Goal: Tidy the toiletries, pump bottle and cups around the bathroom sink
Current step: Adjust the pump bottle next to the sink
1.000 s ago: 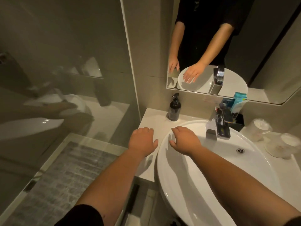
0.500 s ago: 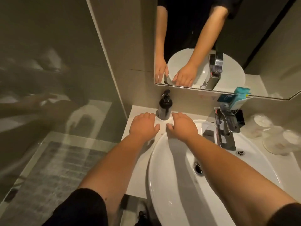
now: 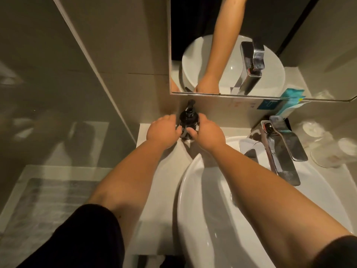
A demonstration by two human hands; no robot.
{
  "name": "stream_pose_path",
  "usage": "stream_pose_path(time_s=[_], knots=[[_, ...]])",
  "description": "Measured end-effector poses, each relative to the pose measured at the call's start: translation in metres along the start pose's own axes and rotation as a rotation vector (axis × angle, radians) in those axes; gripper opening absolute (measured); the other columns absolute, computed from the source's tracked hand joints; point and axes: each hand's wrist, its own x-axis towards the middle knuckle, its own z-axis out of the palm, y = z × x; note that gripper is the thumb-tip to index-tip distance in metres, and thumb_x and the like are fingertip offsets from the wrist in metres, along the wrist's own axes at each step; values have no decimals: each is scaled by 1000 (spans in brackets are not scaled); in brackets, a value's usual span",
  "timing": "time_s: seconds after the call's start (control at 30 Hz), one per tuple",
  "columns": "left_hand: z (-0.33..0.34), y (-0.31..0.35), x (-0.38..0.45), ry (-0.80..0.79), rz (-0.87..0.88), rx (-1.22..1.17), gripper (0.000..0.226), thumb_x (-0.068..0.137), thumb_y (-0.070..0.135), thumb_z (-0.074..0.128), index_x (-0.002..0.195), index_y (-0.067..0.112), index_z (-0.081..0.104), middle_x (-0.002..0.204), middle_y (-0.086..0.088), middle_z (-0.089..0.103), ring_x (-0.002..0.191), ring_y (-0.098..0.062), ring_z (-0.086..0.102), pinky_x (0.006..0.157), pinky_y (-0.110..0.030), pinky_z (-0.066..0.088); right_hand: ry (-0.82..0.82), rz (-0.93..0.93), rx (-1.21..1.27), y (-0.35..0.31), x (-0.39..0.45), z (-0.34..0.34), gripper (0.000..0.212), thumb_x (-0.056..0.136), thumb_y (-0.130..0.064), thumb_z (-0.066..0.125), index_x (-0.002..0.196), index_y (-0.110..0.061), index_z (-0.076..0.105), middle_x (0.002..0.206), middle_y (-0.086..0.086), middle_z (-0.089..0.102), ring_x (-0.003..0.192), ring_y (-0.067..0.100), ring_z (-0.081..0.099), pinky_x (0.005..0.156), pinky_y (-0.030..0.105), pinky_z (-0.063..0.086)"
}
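Observation:
A black pump bottle [image 3: 189, 117] stands upright on the white counter [image 3: 154, 161] against the back wall, left of the sink. My left hand [image 3: 161, 132] wraps its left side and my right hand [image 3: 207, 133] wraps its right side, fingers curled on the body. Two wrapped clear cups [image 3: 328, 149] stand upside down at the far right of the counter. Blue toiletry packets [image 3: 284, 102] stick up behind the tap.
The white basin [image 3: 212, 219] fills the lower right, with a chrome tap [image 3: 280, 147] at its back. A mirror [image 3: 251, 45] hangs above. A glass shower partition [image 3: 48, 93] closes the left side, with a grey mat [image 3: 44, 209] on the floor.
Both hands moved forward from the basin's rim to the pump bottle and closed around it. The view tilted down and closer to the counter.

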Motion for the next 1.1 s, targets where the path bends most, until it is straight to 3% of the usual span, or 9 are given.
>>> stream_pose_path(time_s=[0.17,0.4,0.6,0.7,1.1], knots=[[5,-1,6,-17,55,-78,37,94,30,44,128,16,47,117,-11,62,102,-34,58,81,-41,46,-8,-9,81,6,1,3,57,89,-44,60,135,-16,40,113,10,67,99,33,63,70,33,42],[15,14,-4,-11,51,-83,34,99,34,42,126,15,47,100,-12,68,86,-35,61,63,-37,45,-80,-9,108,18,2,-15,63,91,-32,61,145,-16,33,130,12,62,116,34,59,92,42,50],[18,22,-8,2,-43,-123,45,100,35,42,140,15,39,110,-12,67,95,-34,62,70,-39,49,-57,51,188,22,-1,-18,59,89,-28,63,140,-15,38,123,11,65,113,31,60,93,45,50],[14,25,-5,6,-73,-155,41,100,33,44,137,15,41,111,-14,67,95,-36,62,72,-41,50,-55,42,204,22,0,-18,52,89,-26,63,136,-15,44,120,10,66,111,31,61,92,44,51],[13,41,-7,25,-91,-101,36,100,34,44,130,14,47,100,-12,69,85,-32,63,60,-33,43,-37,11,208,24,1,-21,48,91,-19,61,138,-16,47,124,12,65,113,33,59,95,41,49]])
